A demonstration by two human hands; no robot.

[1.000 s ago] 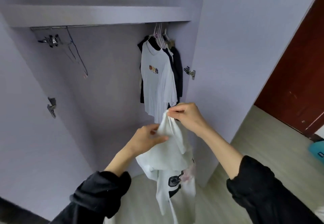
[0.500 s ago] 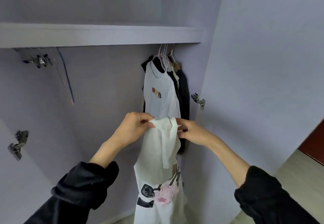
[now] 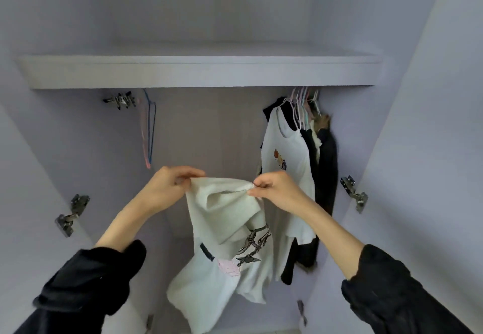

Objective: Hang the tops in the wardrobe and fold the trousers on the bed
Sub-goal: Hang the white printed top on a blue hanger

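Both hands pinched my white printed top [image 3: 224,229] by its upper edge, left hand [image 3: 167,190] and right hand [image 3: 274,190] (fingers curled tight), before the open wardrobe [image 3: 198,72], left of hung tops [image 3: 287,166].

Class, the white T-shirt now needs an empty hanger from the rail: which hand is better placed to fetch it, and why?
Probably the left hand: the empty hangers hang just above it, while the right hand can keep pinching the white T-shirt.

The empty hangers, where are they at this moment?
The empty hangers hang at the wardrobe's upper left, under the shelf, above the left hand.
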